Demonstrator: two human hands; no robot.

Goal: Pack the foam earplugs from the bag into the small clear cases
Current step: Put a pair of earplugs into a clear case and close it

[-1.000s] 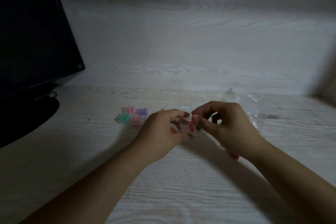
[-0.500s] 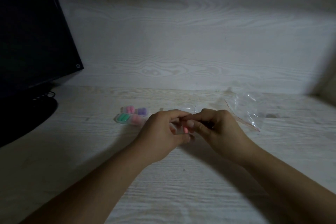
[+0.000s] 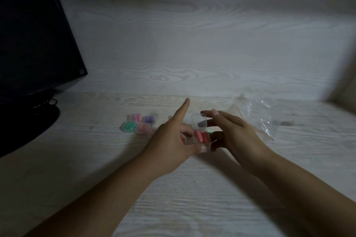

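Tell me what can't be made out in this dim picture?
- Bag: contents unreadable; clear plastic, dim light.
- Open case: the left hand covers its near side; the grip is unclear.
- Right hand: blurred.
- Screen: cut off by the left edge.
- Filled cases: too blurred to count.

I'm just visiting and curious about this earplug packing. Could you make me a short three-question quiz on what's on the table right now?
1. True or false: the lid of the clear case between the hands is up.
2. What colour are the earplugs in that case? A) red-pink B) blue C) yellow
3. On which side of the hands does the plastic bag lie?

Key
1. True; the left hand holds the case and the right hand hovers beside it, fingers straight.
2. A.
3. The right; the filled cases sit on the left, near the monitor.
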